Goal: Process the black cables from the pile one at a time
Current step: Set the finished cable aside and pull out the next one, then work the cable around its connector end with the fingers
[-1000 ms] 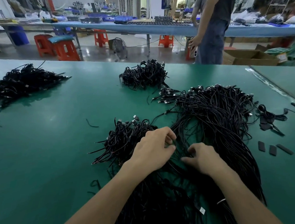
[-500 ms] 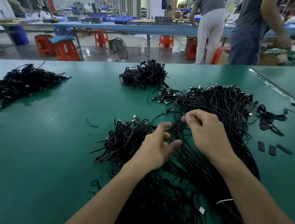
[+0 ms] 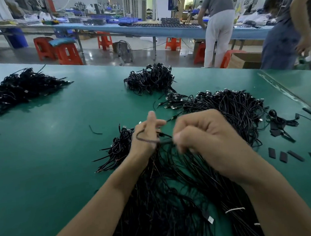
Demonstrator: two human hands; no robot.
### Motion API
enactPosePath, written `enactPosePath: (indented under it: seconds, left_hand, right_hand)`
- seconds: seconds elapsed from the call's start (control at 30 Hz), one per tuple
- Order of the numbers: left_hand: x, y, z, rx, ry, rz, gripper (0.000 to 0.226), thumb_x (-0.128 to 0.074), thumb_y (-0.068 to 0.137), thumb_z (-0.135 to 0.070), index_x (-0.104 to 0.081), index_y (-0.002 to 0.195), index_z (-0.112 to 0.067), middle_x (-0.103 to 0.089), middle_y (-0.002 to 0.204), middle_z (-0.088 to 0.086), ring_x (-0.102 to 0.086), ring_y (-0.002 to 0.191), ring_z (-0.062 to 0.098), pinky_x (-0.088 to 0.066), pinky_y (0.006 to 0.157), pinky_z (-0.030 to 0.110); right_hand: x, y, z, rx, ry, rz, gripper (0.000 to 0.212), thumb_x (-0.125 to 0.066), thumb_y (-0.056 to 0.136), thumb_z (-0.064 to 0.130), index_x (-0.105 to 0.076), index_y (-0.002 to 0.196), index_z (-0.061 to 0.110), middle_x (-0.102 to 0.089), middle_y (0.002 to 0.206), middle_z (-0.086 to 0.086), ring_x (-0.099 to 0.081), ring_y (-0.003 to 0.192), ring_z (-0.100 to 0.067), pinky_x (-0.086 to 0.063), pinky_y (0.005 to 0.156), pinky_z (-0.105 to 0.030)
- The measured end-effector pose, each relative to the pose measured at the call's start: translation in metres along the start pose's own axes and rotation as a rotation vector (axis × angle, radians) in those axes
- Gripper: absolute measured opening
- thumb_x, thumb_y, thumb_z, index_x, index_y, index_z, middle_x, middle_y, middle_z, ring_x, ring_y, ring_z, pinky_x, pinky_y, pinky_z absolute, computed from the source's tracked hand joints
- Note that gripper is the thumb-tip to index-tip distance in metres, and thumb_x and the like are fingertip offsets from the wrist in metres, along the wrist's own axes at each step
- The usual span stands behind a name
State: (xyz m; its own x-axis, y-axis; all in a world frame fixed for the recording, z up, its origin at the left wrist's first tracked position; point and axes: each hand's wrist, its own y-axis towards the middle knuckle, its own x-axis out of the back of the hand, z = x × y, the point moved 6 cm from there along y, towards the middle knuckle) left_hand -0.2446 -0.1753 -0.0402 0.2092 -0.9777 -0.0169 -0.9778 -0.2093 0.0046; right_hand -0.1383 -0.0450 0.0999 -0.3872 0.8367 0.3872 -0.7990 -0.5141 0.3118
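Observation:
A big pile of long black cables (image 3: 225, 112) spreads over the green table (image 3: 52, 163) in front of me and runs down under my forearms. One black cable (image 3: 145, 140) loops across the back of my left hand (image 3: 146, 135) and leads to my right hand (image 3: 198, 133). Both hands are raised just above the pile, close together. My right hand has its fingers curled and pinches the cable's end. My left hand holds the cable, thumb up and fingers partly curled. A smaller bunch of bundled cables (image 3: 119, 146) lies just left of my left hand.
Two more cable heaps lie on the table, one at far left (image 3: 18, 89) and one at the back middle (image 3: 149, 79). Short black sleeve pieces (image 3: 284, 157) are scattered at the right. Beyond the table stand red stools (image 3: 67, 54) and two people (image 3: 216, 25).
Both hands lifted off the pile and came together. A single cable now loops over my left hand, pulled by my right hand. The people in the background shifted right.

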Motion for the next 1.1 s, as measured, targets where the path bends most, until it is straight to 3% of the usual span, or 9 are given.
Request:
enactPosePath:
  seconds: [0.1, 0.2, 0.3, 0.4, 0.53, 0.63, 0.73, 0.93, 1.1]
  left_hand:
    - [0.034, 0.002, 0.007, 0.147, -0.211, -0.12, 0.072, -0.036, 0.096, -0.069, -0.076, 0.073, -0.014, -0.073, 0.094, 0.015, -0.069, 0.092, 0.021, -0.055, 0.085, 0.037]
    - [0.05, -0.003, -0.012, 0.077, -0.267, -0.162, 0.082, -0.045, 0.085, -0.078, -0.07, 0.063, -0.003, -0.075, 0.079, 0.015, -0.07, 0.07, 0.02, -0.056, 0.078, 0.037]
    - [0.056, -0.014, -0.039, -0.121, -0.283, -0.252, 0.077, -0.059, 0.076, -0.073, -0.048, 0.044, -0.004, -0.046, 0.047, 0.009, -0.048, 0.045, 0.017, -0.055, 0.069, 0.035]
    - [0.047, -0.028, -0.06, -0.361, -0.121, -0.237, 0.058, -0.063, 0.084, -0.057, -0.037, 0.057, -0.013, -0.028, 0.051, -0.001, -0.029, 0.045, 0.013, -0.039, 0.05, 0.028]
    - [0.013, -0.041, -0.067, -0.565, 0.265, -0.094, 0.042, -0.055, 0.101, -0.029, -0.033, 0.065, -0.022, -0.034, 0.051, -0.013, -0.029, 0.045, 0.005, -0.027, 0.044, 0.016]
    - [-0.006, -0.048, -0.064, -0.63, 0.501, -0.029, 0.037, -0.054, 0.099, -0.016, -0.031, 0.072, -0.027, -0.038, 0.059, -0.011, -0.034, 0.05, 0.006, -0.028, 0.047, 0.019]
    - [-0.018, -0.054, -0.059, -0.678, 0.553, 0.106, 0.033, -0.056, 0.095, -0.009, -0.033, 0.077, -0.024, -0.042, 0.065, -0.01, -0.036, 0.056, 0.007, -0.027, 0.051, 0.021]
    - [-0.007, -0.053, -0.046, -0.545, 0.381, 0.15, 0.044, -0.065, 0.092, -0.045, -0.039, 0.069, -0.019, -0.036, 0.057, -0.012, -0.029, 0.054, 0.005, -0.028, 0.05, 0.023]
    - [0.0, -0.051, -0.045, -0.432, 0.265, 0.155, 0.065, -0.053, 0.086, -0.055, -0.041, 0.066, 0.006, -0.037, 0.061, 0.009, -0.035, 0.055, 0.017, -0.032, 0.052, 0.035]
  right_hand:
    - [0.046, -0.008, -0.039, -0.155, -0.066, -0.434, 0.033, -0.058, 0.082, 0.022, -0.052, 0.051, 0.015, -0.039, 0.046, 0.007, -0.028, 0.041, -0.005, -0.027, 0.041, -0.015]
    - [0.079, -0.018, -0.076, -0.291, -0.236, -0.671, 0.037, -0.059, 0.084, 0.017, -0.044, 0.055, 0.0, -0.034, 0.041, 0.011, -0.023, 0.037, -0.004, -0.021, 0.038, -0.015]
    - [0.087, -0.025, -0.103, -0.438, -0.531, -0.592, 0.033, -0.062, 0.09, 0.024, -0.062, 0.063, 0.004, -0.051, 0.043, 0.008, -0.035, 0.033, -0.007, -0.026, 0.034, -0.015]
    - [0.071, -0.026, -0.124, -0.638, -0.751, -0.247, 0.025, -0.057, 0.097, 0.033, -0.071, 0.084, 0.018, -0.068, 0.074, 0.002, -0.06, 0.062, -0.009, -0.054, 0.063, -0.029]
    - [0.036, -0.013, -0.094, -0.483, -0.443, -0.23, 0.056, -0.031, 0.098, 0.061, -0.064, 0.109, 0.017, -0.071, 0.097, -0.005, -0.064, 0.095, -0.019, -0.05, 0.087, -0.033]
    - [0.016, -0.002, -0.063, -0.347, -0.256, -0.243, 0.074, -0.023, 0.086, 0.081, -0.067, 0.097, 0.024, -0.073, 0.078, 0.009, -0.066, 0.074, 0.0, -0.048, 0.061, -0.019]
    - [0.007, 0.002, -0.05, -0.271, -0.34, -0.205, 0.039, -0.046, 0.096, 0.056, -0.068, 0.08, 0.028, -0.061, 0.055, 0.019, -0.054, 0.046, 0.0, -0.039, 0.045, -0.012]
    - [0.034, -0.003, -0.046, -0.113, -0.285, -0.461, 0.027, -0.062, 0.093, 0.043, -0.069, 0.077, 0.023, -0.057, 0.052, 0.01, -0.044, 0.043, -0.008, -0.039, 0.046, -0.026]
    - [0.057, -0.012, -0.069, -0.187, -0.189, -0.686, 0.034, -0.057, 0.097, 0.045, -0.065, 0.076, 0.02, -0.045, 0.047, 0.017, -0.034, 0.043, -0.001, -0.031, 0.041, -0.015]
